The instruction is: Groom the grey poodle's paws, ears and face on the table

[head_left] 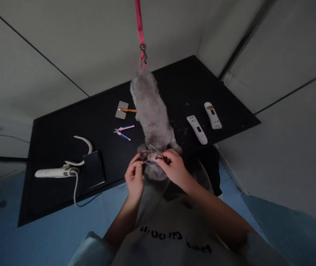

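Note:
A small animal with short-clipped grey fur (151, 107) stretches across the black table, its head end towards me at the near edge. My right hand (174, 168) grips a pair of scissors (155, 149) by the dark finger loops. The thin metal blades lie over the pinkish skin and fur at the head. On the left side of the head, my left hand (135, 179) has thumb and fingers pinched together at the fur's edge. What sits between those fingertips is too small to make out.
Pink-and-blue nail clippers (124, 132) and a slicker brush (122, 110) lie left of the animal. Two white hair clippers (197, 130) are on the right. A white corded device (55, 172) and a dark flat object (94, 169) rest at left. A pink strap (139, 22) hangs behind.

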Demonstrator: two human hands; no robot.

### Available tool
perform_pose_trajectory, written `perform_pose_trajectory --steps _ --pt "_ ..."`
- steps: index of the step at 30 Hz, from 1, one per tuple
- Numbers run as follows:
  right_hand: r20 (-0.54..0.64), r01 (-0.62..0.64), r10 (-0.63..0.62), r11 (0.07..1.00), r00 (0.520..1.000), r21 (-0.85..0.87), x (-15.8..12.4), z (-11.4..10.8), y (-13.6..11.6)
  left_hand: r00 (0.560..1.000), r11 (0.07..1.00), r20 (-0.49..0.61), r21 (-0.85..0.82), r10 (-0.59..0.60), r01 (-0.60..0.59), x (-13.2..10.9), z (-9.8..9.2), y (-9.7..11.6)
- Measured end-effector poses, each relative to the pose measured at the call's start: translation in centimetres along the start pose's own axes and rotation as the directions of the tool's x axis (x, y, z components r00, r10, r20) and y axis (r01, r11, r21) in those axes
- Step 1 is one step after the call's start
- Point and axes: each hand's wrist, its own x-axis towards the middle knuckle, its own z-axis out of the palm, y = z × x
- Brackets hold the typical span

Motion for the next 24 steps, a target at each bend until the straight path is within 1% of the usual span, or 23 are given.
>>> perform_pose_trajectory --steps 2,3,4,5,6,7,8,9,10,11,12,13,14,15,16,17,18,19,21,24 --pt "-0.012 0.013 -0.014 1.0 1.0 -0.015 0.3 0.7 0.4 0.997 0.992 -0.081 0.125 -0.013 0.023 -0.6 -3.9 -1.8" --pt "-0.014 0.007 -0.007 1.0 1.0 -0.015 0.3 0.9 0.7 0.998 0.976 -0.058 0.215 -0.025 0.037 -0.8 -6.2 -2.6" --pt "-0.008 0.0 0.0 1.0 1.0 -0.013 0.3 1.0 0.9 0.999 0.949 0.032 0.316 -0.025 0.014 -1.0 -8.6 -3.3" --pt "0.004 -0.003 0.003 1.0 1.0 -0.01 0.2 1.0 1.1 0.988 0.905 0.15 0.423 -0.027 -0.039 -1.0 -10.8 -3.7" --pt "0.017 0.0 0.0 1.0 1.0 -0.005 0.2 1.0 1.2 0.981 0.856 0.195 0.511 -0.026 -0.078 -0.9 -12.7 -3.7" --pt "0.028 0.004 -0.004 1.0 1.0 0.003 0.1 1.0 1.3 0.979 0.82 0.201 0.564 -0.021 -0.098 -0.8 -14.0 -3.2" --pt "0.034 0.007 -0.007 1.0 0.999 0.011 0.0 0.9 1.4 0.976 0.805 0.215 0.583 -0.018 -0.114 -0.5 -14.7 -2.4" --pt "0.036 0.006 -0.007 1.0 0.999 0.02 -0.1 0.9 1.5 0.97 0.812 0.241 0.571 -0.024 -0.122 -0.2 -14.7 -1.2" --pt "0.032 0.001 -0.002 1.0 0.999 0.028 -0.3 0.8 1.6 0.977 0.839 0.212 0.531 0.008 -0.123 0.0 -13.8 0.2" --pt "0.029 -0.007 0.006 0.999 1.0 0.033 -0.5 0.8 1.7 0.978 0.878 0.204 0.459 0.047 -0.138 0.3 -12.2 1.7" --pt "0.023 -0.018 0.017 0.999 1.0 0.038 -0.6 0.8 1.8 0.974 0.919 0.21 0.361 0.083 -0.156 0.6 -10.1 3.0" --pt "0.015 -0.028 0.028 0.999 1.0 0.046 -0.8 0.8 1.9 0.964 0.953 0.241 0.249 0.111 -0.172 0.8 -7.5 4.1" --pt "0.005 -0.037 0.036 0.998 0.999 0.058 -1.0 0.9 2.1 0.942 0.965 0.303 0.167 0.144 -0.201 1.0 -4.7 4.9" --pt "-0.01 -0.042 0.043 0.996 0.999 0.073 -1.2 0.9 2.2 0.915 0.966 0.367 0.125 0.166 -0.226 1.2 -2.0 5.2" --pt "-0.026 -0.048 0.05 0.995 0.998 0.087 -1.4 1.0 2.4 0.904 0.959 0.374 0.107 0.207 -0.264 1.2 0.5 5.2" --pt "-0.044 -0.055 0.06 0.994 0.997 0.099 -1.5 1.0 2.7 0.903 0.944 0.362 0.139 0.232 -0.298 1.2 2.6 4.8" --pt "-0.06 -0.064 0.071 0.992 0.996 0.109 -1.7 1.1 3.0 0.921 0.928 0.299 0.2 0.248 -0.315 1.0 4.4 4.2" --pt "-0.073 -0.075 0.084 0.99 0.994 0.116 -1.9 1.1 3.3 0.937 0.92 0.243 0.242 0.251 -0.309 0.8 5.6 3.4" --pt "-0.083 -0.101 0.112 0.986 0.99 0.132 -2.3 1.2 4.0 0.954 0.914 0.172 0.289 0.244 -0.285 0.3 6.8 1.7" --pt "-0.053 -0.175 0.186 0.972 0.981 0.156 -3.4 1.0 5.1 0.969 0.925 0.17 0.305 0.182 -0.227 -0.3 6.8 0.2"
